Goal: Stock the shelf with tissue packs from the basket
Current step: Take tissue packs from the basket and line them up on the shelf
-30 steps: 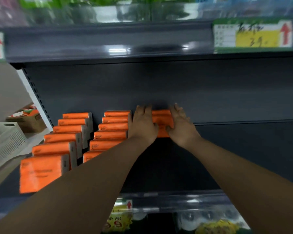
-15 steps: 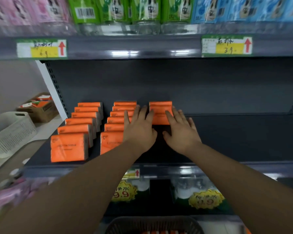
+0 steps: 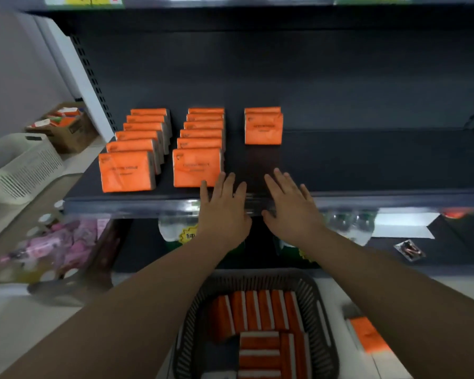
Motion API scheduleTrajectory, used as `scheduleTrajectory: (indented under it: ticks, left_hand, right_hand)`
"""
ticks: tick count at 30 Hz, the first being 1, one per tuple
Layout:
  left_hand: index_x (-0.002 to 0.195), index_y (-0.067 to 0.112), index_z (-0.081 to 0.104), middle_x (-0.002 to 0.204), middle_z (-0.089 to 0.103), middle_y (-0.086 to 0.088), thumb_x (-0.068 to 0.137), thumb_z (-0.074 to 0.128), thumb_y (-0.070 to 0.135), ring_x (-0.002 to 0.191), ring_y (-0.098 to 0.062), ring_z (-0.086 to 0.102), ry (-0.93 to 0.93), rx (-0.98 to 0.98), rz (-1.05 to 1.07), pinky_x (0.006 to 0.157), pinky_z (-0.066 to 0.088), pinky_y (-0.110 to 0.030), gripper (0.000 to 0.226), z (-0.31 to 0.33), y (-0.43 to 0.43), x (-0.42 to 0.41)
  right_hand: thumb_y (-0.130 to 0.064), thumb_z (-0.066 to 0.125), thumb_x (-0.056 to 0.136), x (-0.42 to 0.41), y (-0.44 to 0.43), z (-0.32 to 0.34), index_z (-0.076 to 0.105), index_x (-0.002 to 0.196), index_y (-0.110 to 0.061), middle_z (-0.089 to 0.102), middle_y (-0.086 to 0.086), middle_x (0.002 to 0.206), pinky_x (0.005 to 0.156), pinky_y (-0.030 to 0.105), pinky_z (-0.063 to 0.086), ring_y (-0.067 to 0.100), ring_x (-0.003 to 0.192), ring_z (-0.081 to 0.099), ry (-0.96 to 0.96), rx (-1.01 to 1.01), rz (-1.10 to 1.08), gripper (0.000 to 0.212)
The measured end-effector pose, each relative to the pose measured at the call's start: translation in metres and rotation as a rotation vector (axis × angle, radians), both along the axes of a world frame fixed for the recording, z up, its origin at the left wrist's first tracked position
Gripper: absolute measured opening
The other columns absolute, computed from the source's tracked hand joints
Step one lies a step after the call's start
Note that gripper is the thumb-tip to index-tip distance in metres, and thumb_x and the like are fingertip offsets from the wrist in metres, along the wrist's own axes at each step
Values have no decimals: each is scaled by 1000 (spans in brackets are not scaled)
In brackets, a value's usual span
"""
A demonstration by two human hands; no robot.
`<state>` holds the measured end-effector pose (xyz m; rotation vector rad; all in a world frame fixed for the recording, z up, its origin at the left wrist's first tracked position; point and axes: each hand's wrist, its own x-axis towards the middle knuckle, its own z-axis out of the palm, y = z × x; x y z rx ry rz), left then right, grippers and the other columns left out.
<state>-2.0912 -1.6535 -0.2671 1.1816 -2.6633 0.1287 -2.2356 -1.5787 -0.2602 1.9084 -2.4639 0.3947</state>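
Observation:
Orange tissue packs stand upright in three rows on the dark shelf (image 3: 367,165): a left row (image 3: 127,170), a middle row (image 3: 197,170) and a short right row (image 3: 263,129) of two packs at the back. My left hand (image 3: 223,212) and my right hand (image 3: 292,209) hover over the shelf's front edge, both empty, fingers spread, palms down. The left hand is just right of the middle row's front pack. Below my arms a dark basket (image 3: 322,318) on the floor holds several more orange packs (image 3: 257,313).
A white basket (image 3: 19,165) and a cardboard box (image 3: 66,129) with goods sit to the left. One orange pack (image 3: 367,335) lies on the floor right of the dark basket. The lower shelf holds bottles and price tags. The shelf's right half is bare.
Both hands let go of the right row's packs and drew back to the shelf's front edge. The view tilted down, bringing the basket into sight.

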Motion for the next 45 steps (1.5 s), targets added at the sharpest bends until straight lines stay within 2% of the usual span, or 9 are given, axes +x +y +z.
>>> scheduleTrajectory:
  ticks: [7,13,19,22,26,31,38,40,45]
  left_hand:
    - [150,16,20,159,13,-9,87,49,35,148,-25,4,-66,63,-25,119,2,-51,71,-38,30,30]
    - [148,16,23,157,19,-9,86,52,35,147,-27,11,-121,158,-66,120,11,-47,71,-82,50,52]
    - [147,19,28,155,24,-7,87,51,39,146,-25,14,-173,363,-65,119,11,-43,67,-135,65,76]
    - [147,20,27,153,26,-5,85,56,45,144,-25,19,-244,481,-71,118,15,-43,73,-158,72,87]
    - [148,20,25,151,29,-4,84,60,42,142,-24,24,-332,613,-48,118,21,-43,76,-183,83,101]
    - [137,19,37,142,38,-5,85,59,39,133,-24,36,-440,717,-39,111,33,-41,61,-213,93,114]
    - [138,18,37,138,41,-5,83,66,36,127,-24,42,-569,822,-15,102,43,-42,65,-248,99,120]
    - [139,18,35,139,41,-5,83,66,35,127,-25,42,-610,835,-21,102,43,-43,66,-256,98,120]
    - [141,17,33,142,40,-8,86,63,36,129,-26,43,-683,832,-62,101,41,-42,65,-276,99,119]
  right_hand:
    - [-40,50,92,19,42,-41,3,153,-19,-2,4,162,120,46,10,19,149,-1,-44,95,22,80]
    - [-36,51,92,38,72,-91,4,153,-20,3,3,162,119,42,8,18,148,2,-89,226,42,79]
    - [-36,52,91,49,97,-142,6,153,-19,5,3,161,119,40,8,19,148,6,-187,364,34,79]
    - [-36,55,89,55,107,-168,9,153,-18,8,4,161,119,42,9,20,147,8,-218,427,47,81]
    - [-36,60,86,66,119,-198,11,151,-22,15,2,159,118,42,13,21,145,16,-243,500,35,83]
    - [-38,60,84,75,129,-225,32,143,-22,41,2,144,111,41,31,22,131,40,-248,591,36,67]
    - [-32,62,86,83,133,-259,39,139,-20,46,6,139,108,41,38,25,127,45,-286,819,73,60]
    - [-31,60,88,84,133,-270,45,136,-19,51,6,135,105,39,41,24,123,50,-298,862,73,51]
    - [-24,58,91,81,126,-291,46,136,-18,52,7,133,102,37,43,24,119,53,-330,948,83,47]
